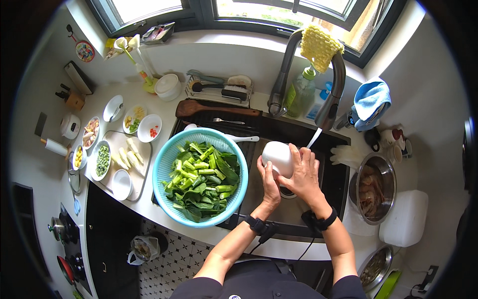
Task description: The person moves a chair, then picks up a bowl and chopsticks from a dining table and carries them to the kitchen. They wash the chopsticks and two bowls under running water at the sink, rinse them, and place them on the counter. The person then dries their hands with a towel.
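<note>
A white bowl is held over the dark sink between my two hands, its rounded outside facing up. My left hand grips its left and near side. My right hand is on its right side, with fingers spread along the wall. Water runs from the faucet just beyond my right fingertips. To the left, a turquoise plastic colander full of cut leafy greens rests across the sink's left part and the counter edge.
Left of the colander, a cutting board bears pale peeled vegetable pieces and a small white bowl. Several dishes of chopped food stand around it. A wooden spatula lies behind the sink. At right stands a metal bowl of shrimp.
</note>
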`<state>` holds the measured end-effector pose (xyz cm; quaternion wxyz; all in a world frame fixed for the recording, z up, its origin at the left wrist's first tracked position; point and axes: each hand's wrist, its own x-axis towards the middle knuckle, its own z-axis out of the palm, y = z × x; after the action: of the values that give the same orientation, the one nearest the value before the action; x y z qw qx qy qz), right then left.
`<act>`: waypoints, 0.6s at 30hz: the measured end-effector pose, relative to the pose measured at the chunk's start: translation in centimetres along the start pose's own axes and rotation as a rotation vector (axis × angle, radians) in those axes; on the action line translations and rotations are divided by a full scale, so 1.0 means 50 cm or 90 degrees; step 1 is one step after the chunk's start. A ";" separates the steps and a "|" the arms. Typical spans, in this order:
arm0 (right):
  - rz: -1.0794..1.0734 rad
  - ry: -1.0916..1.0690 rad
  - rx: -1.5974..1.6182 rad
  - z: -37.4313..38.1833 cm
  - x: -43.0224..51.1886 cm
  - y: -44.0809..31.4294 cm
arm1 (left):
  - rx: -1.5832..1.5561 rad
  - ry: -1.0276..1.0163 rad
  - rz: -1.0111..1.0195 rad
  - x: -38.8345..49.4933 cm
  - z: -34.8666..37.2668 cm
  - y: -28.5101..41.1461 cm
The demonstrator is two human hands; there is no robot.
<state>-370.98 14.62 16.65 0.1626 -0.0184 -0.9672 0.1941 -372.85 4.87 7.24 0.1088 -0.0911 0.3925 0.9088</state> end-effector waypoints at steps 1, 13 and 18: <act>-0.049 0.034 -0.084 -0.009 0.010 -0.011 | 0.006 0.000 0.023 -0.003 0.005 0.006; -0.091 0.161 0.019 -0.014 0.180 -0.095 | 0.102 -0.027 -0.147 -0.023 -0.053 -0.013; 0.027 0.092 0.217 0.121 0.321 -0.100 | 0.509 -0.072 -0.222 -0.043 -0.143 -0.082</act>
<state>-387.99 9.32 18.22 0.2286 -0.0248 -0.9054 0.3568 -369.13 2.09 0.12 0.3084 -0.0566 0.6857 0.6568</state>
